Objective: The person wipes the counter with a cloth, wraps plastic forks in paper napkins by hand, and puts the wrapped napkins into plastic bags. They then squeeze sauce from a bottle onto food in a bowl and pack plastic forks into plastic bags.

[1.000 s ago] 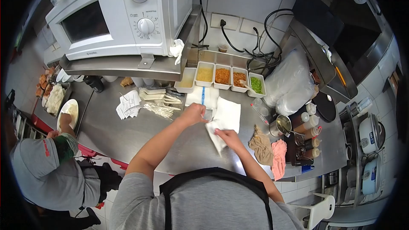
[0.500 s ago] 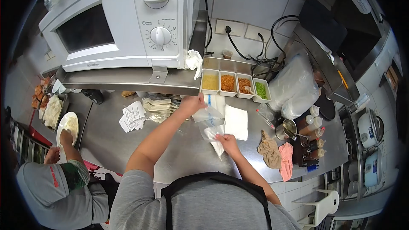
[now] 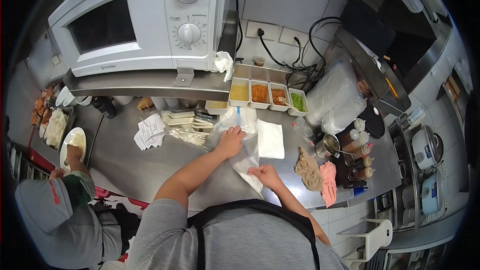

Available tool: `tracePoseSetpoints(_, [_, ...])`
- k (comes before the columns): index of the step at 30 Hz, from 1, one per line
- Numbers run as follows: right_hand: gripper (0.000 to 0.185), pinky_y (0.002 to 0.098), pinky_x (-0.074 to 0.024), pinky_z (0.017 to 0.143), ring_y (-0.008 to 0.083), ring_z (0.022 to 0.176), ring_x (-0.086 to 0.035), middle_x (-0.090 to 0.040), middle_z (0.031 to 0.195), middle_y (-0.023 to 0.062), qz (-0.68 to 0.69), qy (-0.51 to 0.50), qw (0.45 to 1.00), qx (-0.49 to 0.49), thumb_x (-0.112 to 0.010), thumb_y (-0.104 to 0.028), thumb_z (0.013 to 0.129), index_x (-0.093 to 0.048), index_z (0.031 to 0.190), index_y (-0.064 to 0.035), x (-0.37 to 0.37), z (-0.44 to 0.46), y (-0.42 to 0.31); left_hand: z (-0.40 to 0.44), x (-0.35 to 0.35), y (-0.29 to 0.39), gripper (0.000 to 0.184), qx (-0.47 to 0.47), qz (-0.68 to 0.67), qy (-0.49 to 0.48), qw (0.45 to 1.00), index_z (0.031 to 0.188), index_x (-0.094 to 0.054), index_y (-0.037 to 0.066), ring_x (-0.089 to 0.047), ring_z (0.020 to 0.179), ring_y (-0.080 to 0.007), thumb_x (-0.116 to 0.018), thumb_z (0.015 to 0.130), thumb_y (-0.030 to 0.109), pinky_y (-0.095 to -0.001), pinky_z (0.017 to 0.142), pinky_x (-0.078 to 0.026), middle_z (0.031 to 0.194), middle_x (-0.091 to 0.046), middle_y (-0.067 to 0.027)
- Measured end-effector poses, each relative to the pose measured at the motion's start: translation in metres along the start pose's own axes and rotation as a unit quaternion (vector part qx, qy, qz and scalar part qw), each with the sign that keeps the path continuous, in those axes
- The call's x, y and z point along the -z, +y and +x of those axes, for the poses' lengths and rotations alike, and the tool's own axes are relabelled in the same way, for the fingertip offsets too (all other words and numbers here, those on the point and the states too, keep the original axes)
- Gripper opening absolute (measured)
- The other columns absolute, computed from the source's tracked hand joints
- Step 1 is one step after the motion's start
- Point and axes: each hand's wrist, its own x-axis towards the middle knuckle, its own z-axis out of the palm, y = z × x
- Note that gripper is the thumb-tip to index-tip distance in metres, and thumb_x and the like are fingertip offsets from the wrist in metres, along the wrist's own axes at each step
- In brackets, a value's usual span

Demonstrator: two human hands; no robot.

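A clear plastic bag (image 3: pixel 244 156) lies on the steel counter with a white folded item partly inside its lower end. My left hand (image 3: pixel 231 142) rests on the bag's upper part, fingers spread. My right hand (image 3: pixel 265 176) pinches the bag and white item at the lower right edge. Just right of the bag is a stack of white napkins (image 3: pixel 270 139). Behind my left hand, a white pack with a blue stripe (image 3: pixel 239 115) is partly covered by the bag. Wrapped cutlery (image 3: pixel 187 132) lies to the left.
White tubs of toppings (image 3: pixel 259 94) line the back of the counter (image 3: pixel 125 170). A microwave (image 3: pixel 150 25) stands on a shelf at upper left. Cloths (image 3: pixel 309 169), a metal pot (image 3: pixel 328 145) and sauce bottles (image 3: pixel 361 142) are at right. A co-worker (image 3: pixel 55 210) reaches to a plate at left.
The plastic bag, held up between my hands half a second ago, now lies flatter on the counter. My left hand has come down from near the tubs onto it, its fingers spreading.
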Motion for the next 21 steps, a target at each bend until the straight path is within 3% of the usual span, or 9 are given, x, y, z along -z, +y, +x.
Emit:
tracePoseSetpoints(3, [0.029,0.0279,-0.0390,0.049,0.0057,0.053,-0.047,-0.058,0.056,-0.0019,-0.050,-0.069,0.996,0.037,-0.066,-0.028,0.088,-0.072,0.076,-0.0014,0.023,-0.031,-0.029,0.015,0.004,-0.006,0.038,-0.002,0.046,0.039,0.998,0.115,-0.055,0.011,-0.048,0.109,-0.0268,-0.059,0.077,0.010,-0.0435,0.090,-0.039,0.114,-0.050,-0.0092])
tracePoseSetpoints(4, [0.026,0.0257,-0.0434,0.058,0.0061,0.061,-0.051,-0.064,0.065,-0.0002,-0.147,-0.114,0.982,0.018,-0.064,-0.026,0.089,-0.073,0.085,-0.0025,0.039,-0.035,-0.028,0.019,0.003,-0.008,0.038,-0.001,0.062,0.052,0.997,0.116,-0.055,0.012,-0.048,0.110,-0.0268,-0.059,0.078,0.010,-0.0444,0.090,-0.039,0.116,-0.051,-0.0092])
tracePoseSetpoints(7, [0.022,0.0235,-0.0464,0.071,0.0060,0.075,-0.056,-0.069,0.080,0.0019,0.004,-0.190,0.978,0.089,-0.063,-0.022,0.090,-0.072,0.095,-0.0026,0.074,-0.074,-0.044,0.025,-0.002,-0.021,0.035,0.026,0.116,0.049,0.992,0.120,-0.054,0.011,-0.047,0.115,-0.0268,-0.045,0.087,0.010,-0.0461,0.094,-0.037,0.119,-0.050,-0.0081])
tracePoseSetpoints(10, [0.021,0.0233,-0.0459,0.082,0.0061,0.086,-0.058,-0.070,0.092,0.0031,0.059,-0.233,0.968,0.066,-0.060,-0.018,0.092,-0.071,0.100,-0.0018,0.113,-0.093,-0.041,0.022,0.000,-0.015,0.038,0.080,0.098,0.063,0.990,0.127,-0.050,0.010,-0.043,0.122,-0.0273,-0.046,0.089,0.016,-0.0462,0.097,-0.035,0.127,-0.048,-0.0083])
tracePoseSetpoints(13, [0.021,0.0243,-0.0471,0.082,0.0065,0.087,-0.060,-0.071,0.093,0.0024,0.042,-0.244,0.965,0.082,-0.060,-0.016,0.092,-0.070,0.101,-0.0005,0.140,-0.099,-0.035,0.004,0.020,0.018,0.041,0.112,0.006,0.200,0.973,0.128,-0.049,0.006,-0.052,0.114,-0.0277,-0.046,0.095,0.029,-0.0465,0.093,-0.040,0.121,-0.055,-0.0088])
tracePoseSetpoints(14, [0.020,0.0240,-0.0470,0.081,0.0066,0.087,-0.060,-0.070,0.092,0.0016,0.033,-0.252,0.963,0.091,-0.062,-0.016,0.091,-0.070,0.101,-0.0010,0.146,-0.101,-0.035,-0.001,0.017,0.015,0.043,0.217,-0.141,0.084,0.962,0.126,-0.052,0.006,-0.054,0.110,-0.0263,-0.048,0.094,0.035,-0.0442,0.091,-0.042,0.119,-0.057,-0.0093])
tracePoseSetpoints(16, [0.020,0.0242,-0.0471,0.081,0.0066,0.087,-0.060,-0.071,0.092,0.0015,0.004,-0.265,0.961,0.078,-0.062,-0.017,0.090,-0.071,0.100,-0.0014,0.159,-0.101,-0.028,-0.016,0.020,0.016,0.050,0.393,-0.414,-0.147,0.807,0.121,-0.056,0.005,-0.059,0.103,-0.0233,-0.053,0.092,0.046,-0.0395,0.087,-0.047,0.115,-0.060,-0.0101])
tracePoseSetpoints(19, [0.020,0.0242,-0.0468,0.079,0.0063,0.085,-0.060,-0.070,0.090,0.0010,-0.009,-0.299,0.948,0.113,-0.063,-0.018,0.090,-0.071,0.100,-0.0021,0.167,-0.102,-0.026,-0.053,0.053,0.064,0.051,0.435,-0.559,-0.260,0.656,0.109,-0.064,0.005,-0.063,0.085,-0.0174,-0.063,0.086,0.049,-0.0345,0.072,-0.052,0.097,-0.066,-0.0060])
tracePoseSetpoints(21, [0.021,0.0239,-0.0463,0.078,0.0060,0.082,-0.058,-0.070,0.089,0.0005,-0.006,-0.311,0.941,0.135,-0.063,-0.019,0.090,-0.071,0.099,-0.0025,0.170,-0.101,-0.024,-0.069,0.039,0.069,0.044,0.393,-0.567,-0.243,0.682,0.103,-0.066,0.005,-0.062,0.083,-0.0146,-0.070,0.082,0.044,-0.0327,0.070,-0.051,0.093,-0.066,-0.0046])
